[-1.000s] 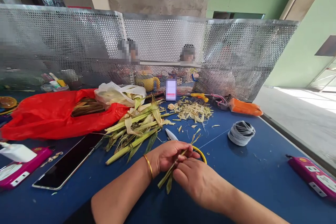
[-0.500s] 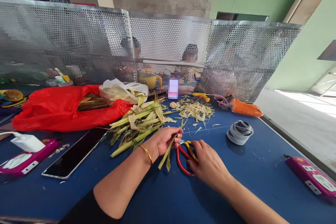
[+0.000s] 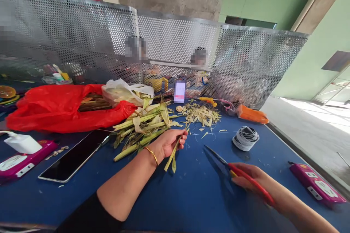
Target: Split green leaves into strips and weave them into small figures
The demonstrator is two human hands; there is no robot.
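My left hand (image 3: 168,142) is closed on a thin green leaf strip (image 3: 172,155) that hangs down toward me over the blue table (image 3: 175,196). My right hand (image 3: 250,176) grips red and yellow handled scissors (image 3: 240,173), lifted off the table, blades pointing left toward the strip. A pile of green and pale leaf stalks (image 3: 142,127) lies just behind my left hand.
A red plastic bag (image 3: 54,111) and a white bag (image 3: 125,94) lie at the left. A black phone (image 3: 73,156), pink power strips (image 3: 22,158) (image 3: 317,187), a coil of grey cord (image 3: 245,138), leaf scraps (image 3: 201,113) and an orange tool (image 3: 251,114) lie around. Behind stands a perforated metal screen (image 3: 175,54), with people beyond.
My right hand picked the scissors up off the table and drew them back to the right. My left hand kept the leaf strip and stayed almost in place.
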